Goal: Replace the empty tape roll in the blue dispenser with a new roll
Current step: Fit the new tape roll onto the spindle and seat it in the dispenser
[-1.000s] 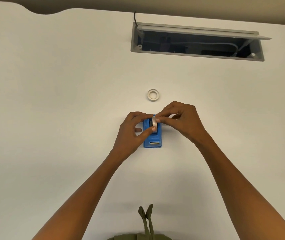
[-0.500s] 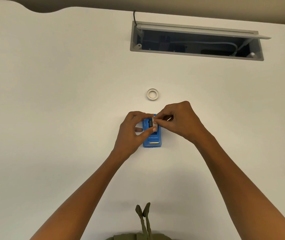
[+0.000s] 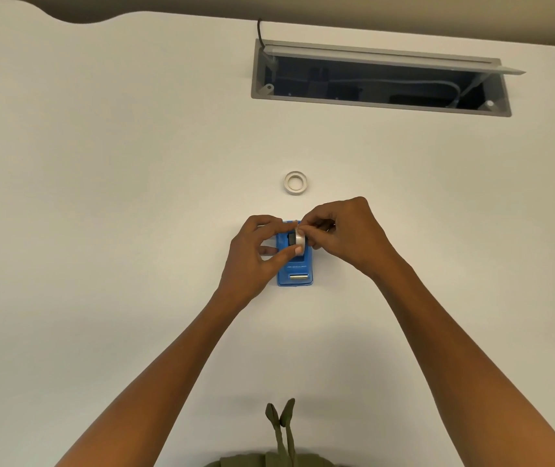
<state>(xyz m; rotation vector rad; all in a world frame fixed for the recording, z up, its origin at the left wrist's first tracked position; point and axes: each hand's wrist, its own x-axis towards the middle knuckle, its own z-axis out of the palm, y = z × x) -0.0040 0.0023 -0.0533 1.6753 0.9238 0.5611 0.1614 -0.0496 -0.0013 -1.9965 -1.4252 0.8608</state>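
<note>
The blue dispenser (image 3: 295, 268) lies on the white table, its metal cutter toward me. A new tape roll (image 3: 299, 241) stands on edge in the dispenser's well, beside a dark hub. My left hand (image 3: 256, 252) pinches the roll from the left, thumb at its near edge. From the right, my right hand (image 3: 345, 232) grips the roll with its fingertips at the top. The empty white core (image 3: 295, 183) lies flat on the table beyond the dispenser, apart from both hands.
An open grey cable hatch (image 3: 262, 92) with wires inside is sunk into the table at the back right, its lid raised. A green strap (image 3: 281, 429) hangs at the near edge below me.
The roll has gone down from just above the dispenser into its well. Both hands have stayed on it, and the right hand has closed in over its top.
</note>
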